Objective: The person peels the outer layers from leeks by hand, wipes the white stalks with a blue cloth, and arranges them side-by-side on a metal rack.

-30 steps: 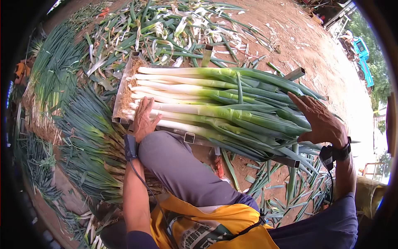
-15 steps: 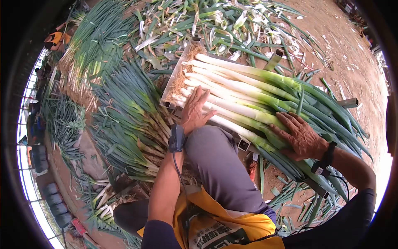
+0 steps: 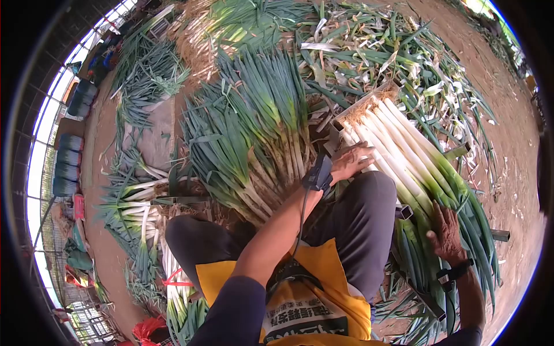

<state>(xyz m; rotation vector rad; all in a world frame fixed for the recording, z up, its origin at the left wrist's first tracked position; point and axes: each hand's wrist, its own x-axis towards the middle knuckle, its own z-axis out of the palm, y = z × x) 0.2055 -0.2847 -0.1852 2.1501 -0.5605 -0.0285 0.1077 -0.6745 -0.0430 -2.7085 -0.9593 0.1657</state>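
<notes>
Long green onions [image 3: 398,147] with white stalks lie side by side on a metal rack [image 3: 405,212] at my right. Their trimmed-looking roots line up against its far edge. My left hand [image 3: 353,160] rests on the near side of the white stalks, close to the root end, fingers stretched out. Lower down, my right hand [image 3: 446,236] lies on the green leaves with its fingers extended. Neither hand is wrapped round a stalk. A pile of untrimmed green onions [image 3: 254,135], with soil-brown stalks, lies left of my left hand.
Stripped leaves [image 3: 404,55] litter the ground behind the rack. Another heap of onions [image 3: 242,23] lies at the back. Cleaned onions [image 3: 138,213] lie at left, and a bundle below them has a red tie [image 3: 176,278]. Dark containers [image 3: 68,164] stand along the mesh wall.
My view has swung left, so the rack appears farther right. My left hand has shifted toward the near edge of the stalks; my right hand still lies on the leaves.
</notes>
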